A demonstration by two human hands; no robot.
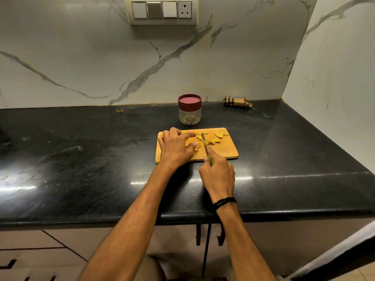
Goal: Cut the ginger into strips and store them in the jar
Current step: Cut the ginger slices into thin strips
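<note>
We have the ginger (216,138) on the board (223,153), mostly as flat yellow slices scattered over its far half, with a few gathered under our left hand (176,147). That hand's fingers (190,135) curl down over the small pile and pin it, so the slices cannot slide under the cut. Our right hand (218,173) grips the green handle of the knife (204,141), blade pointing away from us and set just beside the left fingertips, where the next strip would come off. The jar (189,114) stands on the worktop (101,149) just behind the board, within reach yet out of the blade's way. Its red lid (189,100) is on, and we judge that storing has not begun. A rolled cloth (237,102) lies by the wall, well apart.
</note>
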